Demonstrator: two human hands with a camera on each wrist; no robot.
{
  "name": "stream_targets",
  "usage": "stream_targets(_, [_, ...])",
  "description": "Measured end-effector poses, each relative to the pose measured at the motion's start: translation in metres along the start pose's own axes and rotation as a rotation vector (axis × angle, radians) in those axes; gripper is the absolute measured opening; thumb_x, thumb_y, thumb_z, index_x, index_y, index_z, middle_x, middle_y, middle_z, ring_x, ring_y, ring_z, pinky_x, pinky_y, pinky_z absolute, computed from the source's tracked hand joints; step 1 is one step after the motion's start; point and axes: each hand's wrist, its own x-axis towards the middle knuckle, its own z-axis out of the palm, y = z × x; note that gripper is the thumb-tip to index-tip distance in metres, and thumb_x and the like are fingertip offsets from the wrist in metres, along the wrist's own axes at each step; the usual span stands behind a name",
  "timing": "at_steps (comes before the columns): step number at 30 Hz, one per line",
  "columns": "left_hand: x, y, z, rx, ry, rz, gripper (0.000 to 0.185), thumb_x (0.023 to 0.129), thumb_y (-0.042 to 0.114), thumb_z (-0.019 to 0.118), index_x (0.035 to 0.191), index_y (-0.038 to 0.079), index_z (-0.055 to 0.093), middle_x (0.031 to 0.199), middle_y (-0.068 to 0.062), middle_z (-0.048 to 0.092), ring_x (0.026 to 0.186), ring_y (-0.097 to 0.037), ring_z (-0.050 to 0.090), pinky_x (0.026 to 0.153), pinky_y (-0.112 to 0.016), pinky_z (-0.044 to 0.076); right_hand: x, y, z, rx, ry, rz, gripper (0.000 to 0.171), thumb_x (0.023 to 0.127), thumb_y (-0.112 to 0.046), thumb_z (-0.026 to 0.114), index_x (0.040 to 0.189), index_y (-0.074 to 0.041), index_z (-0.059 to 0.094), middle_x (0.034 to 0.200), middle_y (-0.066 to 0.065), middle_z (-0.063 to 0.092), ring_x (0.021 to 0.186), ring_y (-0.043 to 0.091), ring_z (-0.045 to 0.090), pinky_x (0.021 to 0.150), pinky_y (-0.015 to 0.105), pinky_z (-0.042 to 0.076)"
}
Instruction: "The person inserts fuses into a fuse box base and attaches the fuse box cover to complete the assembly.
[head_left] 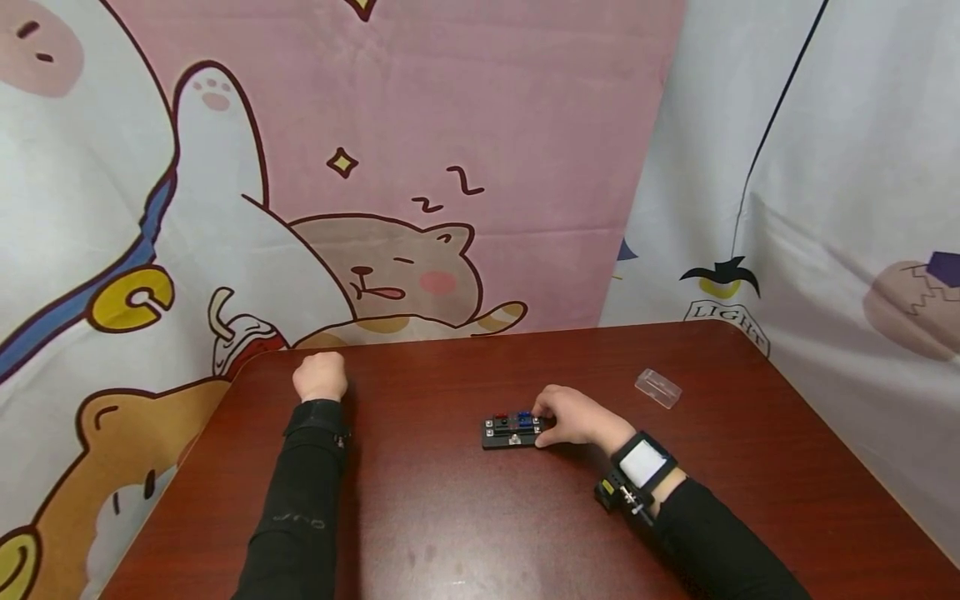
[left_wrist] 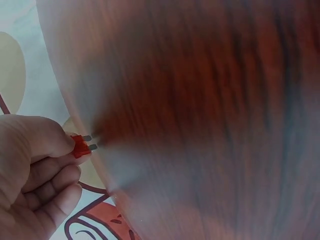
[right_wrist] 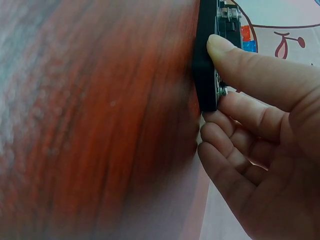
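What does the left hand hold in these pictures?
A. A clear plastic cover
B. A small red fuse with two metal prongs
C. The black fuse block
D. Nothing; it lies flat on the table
B. In the left wrist view, the left hand pinches a small red fuse whose two metal prongs point outward, while the black fuse block is under the right hand.

One fuse box (head_left: 512, 430), one red fuse (left_wrist: 80, 146), one clear lid (head_left: 657, 387), two hands
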Motion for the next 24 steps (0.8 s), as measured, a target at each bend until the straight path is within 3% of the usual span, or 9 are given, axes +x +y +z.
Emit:
stream_targets(17, [-0.006,0.015,-0.011,-0.012,0.014,0.101,0.017,0.087,0.002,0.061,0.098,-0.003,0.073,0.102,-0.029,0.066,0.092,-0.046,0.061,0.068,-0.058,0.052,-0.001,0.001,0.000,0.005,0.004,0.012,0.035,0.074,-0.024,0.088,0.099,-0.009,0.069,0.093,-0.002,0.058,0.086,0.015,0.056,0.081,0.037,0.049])
stream_targets(24, [-0.008,0.020,-0.008,-0.033,0.003,0.143,0.012,0.086,0.002,0.062,0.090,0.003,0.073,0.094,-0.021,0.068,0.086,-0.039,0.063,0.065,-0.053,0.053,-0.001,0.000,0.000,0.013,0.007,0.009,0.035,0.074,-0.023,0.088,0.100,-0.008,0.070,0.094,-0.002,0.058,0.087,0.016,0.057,0.081,0.037,0.049])
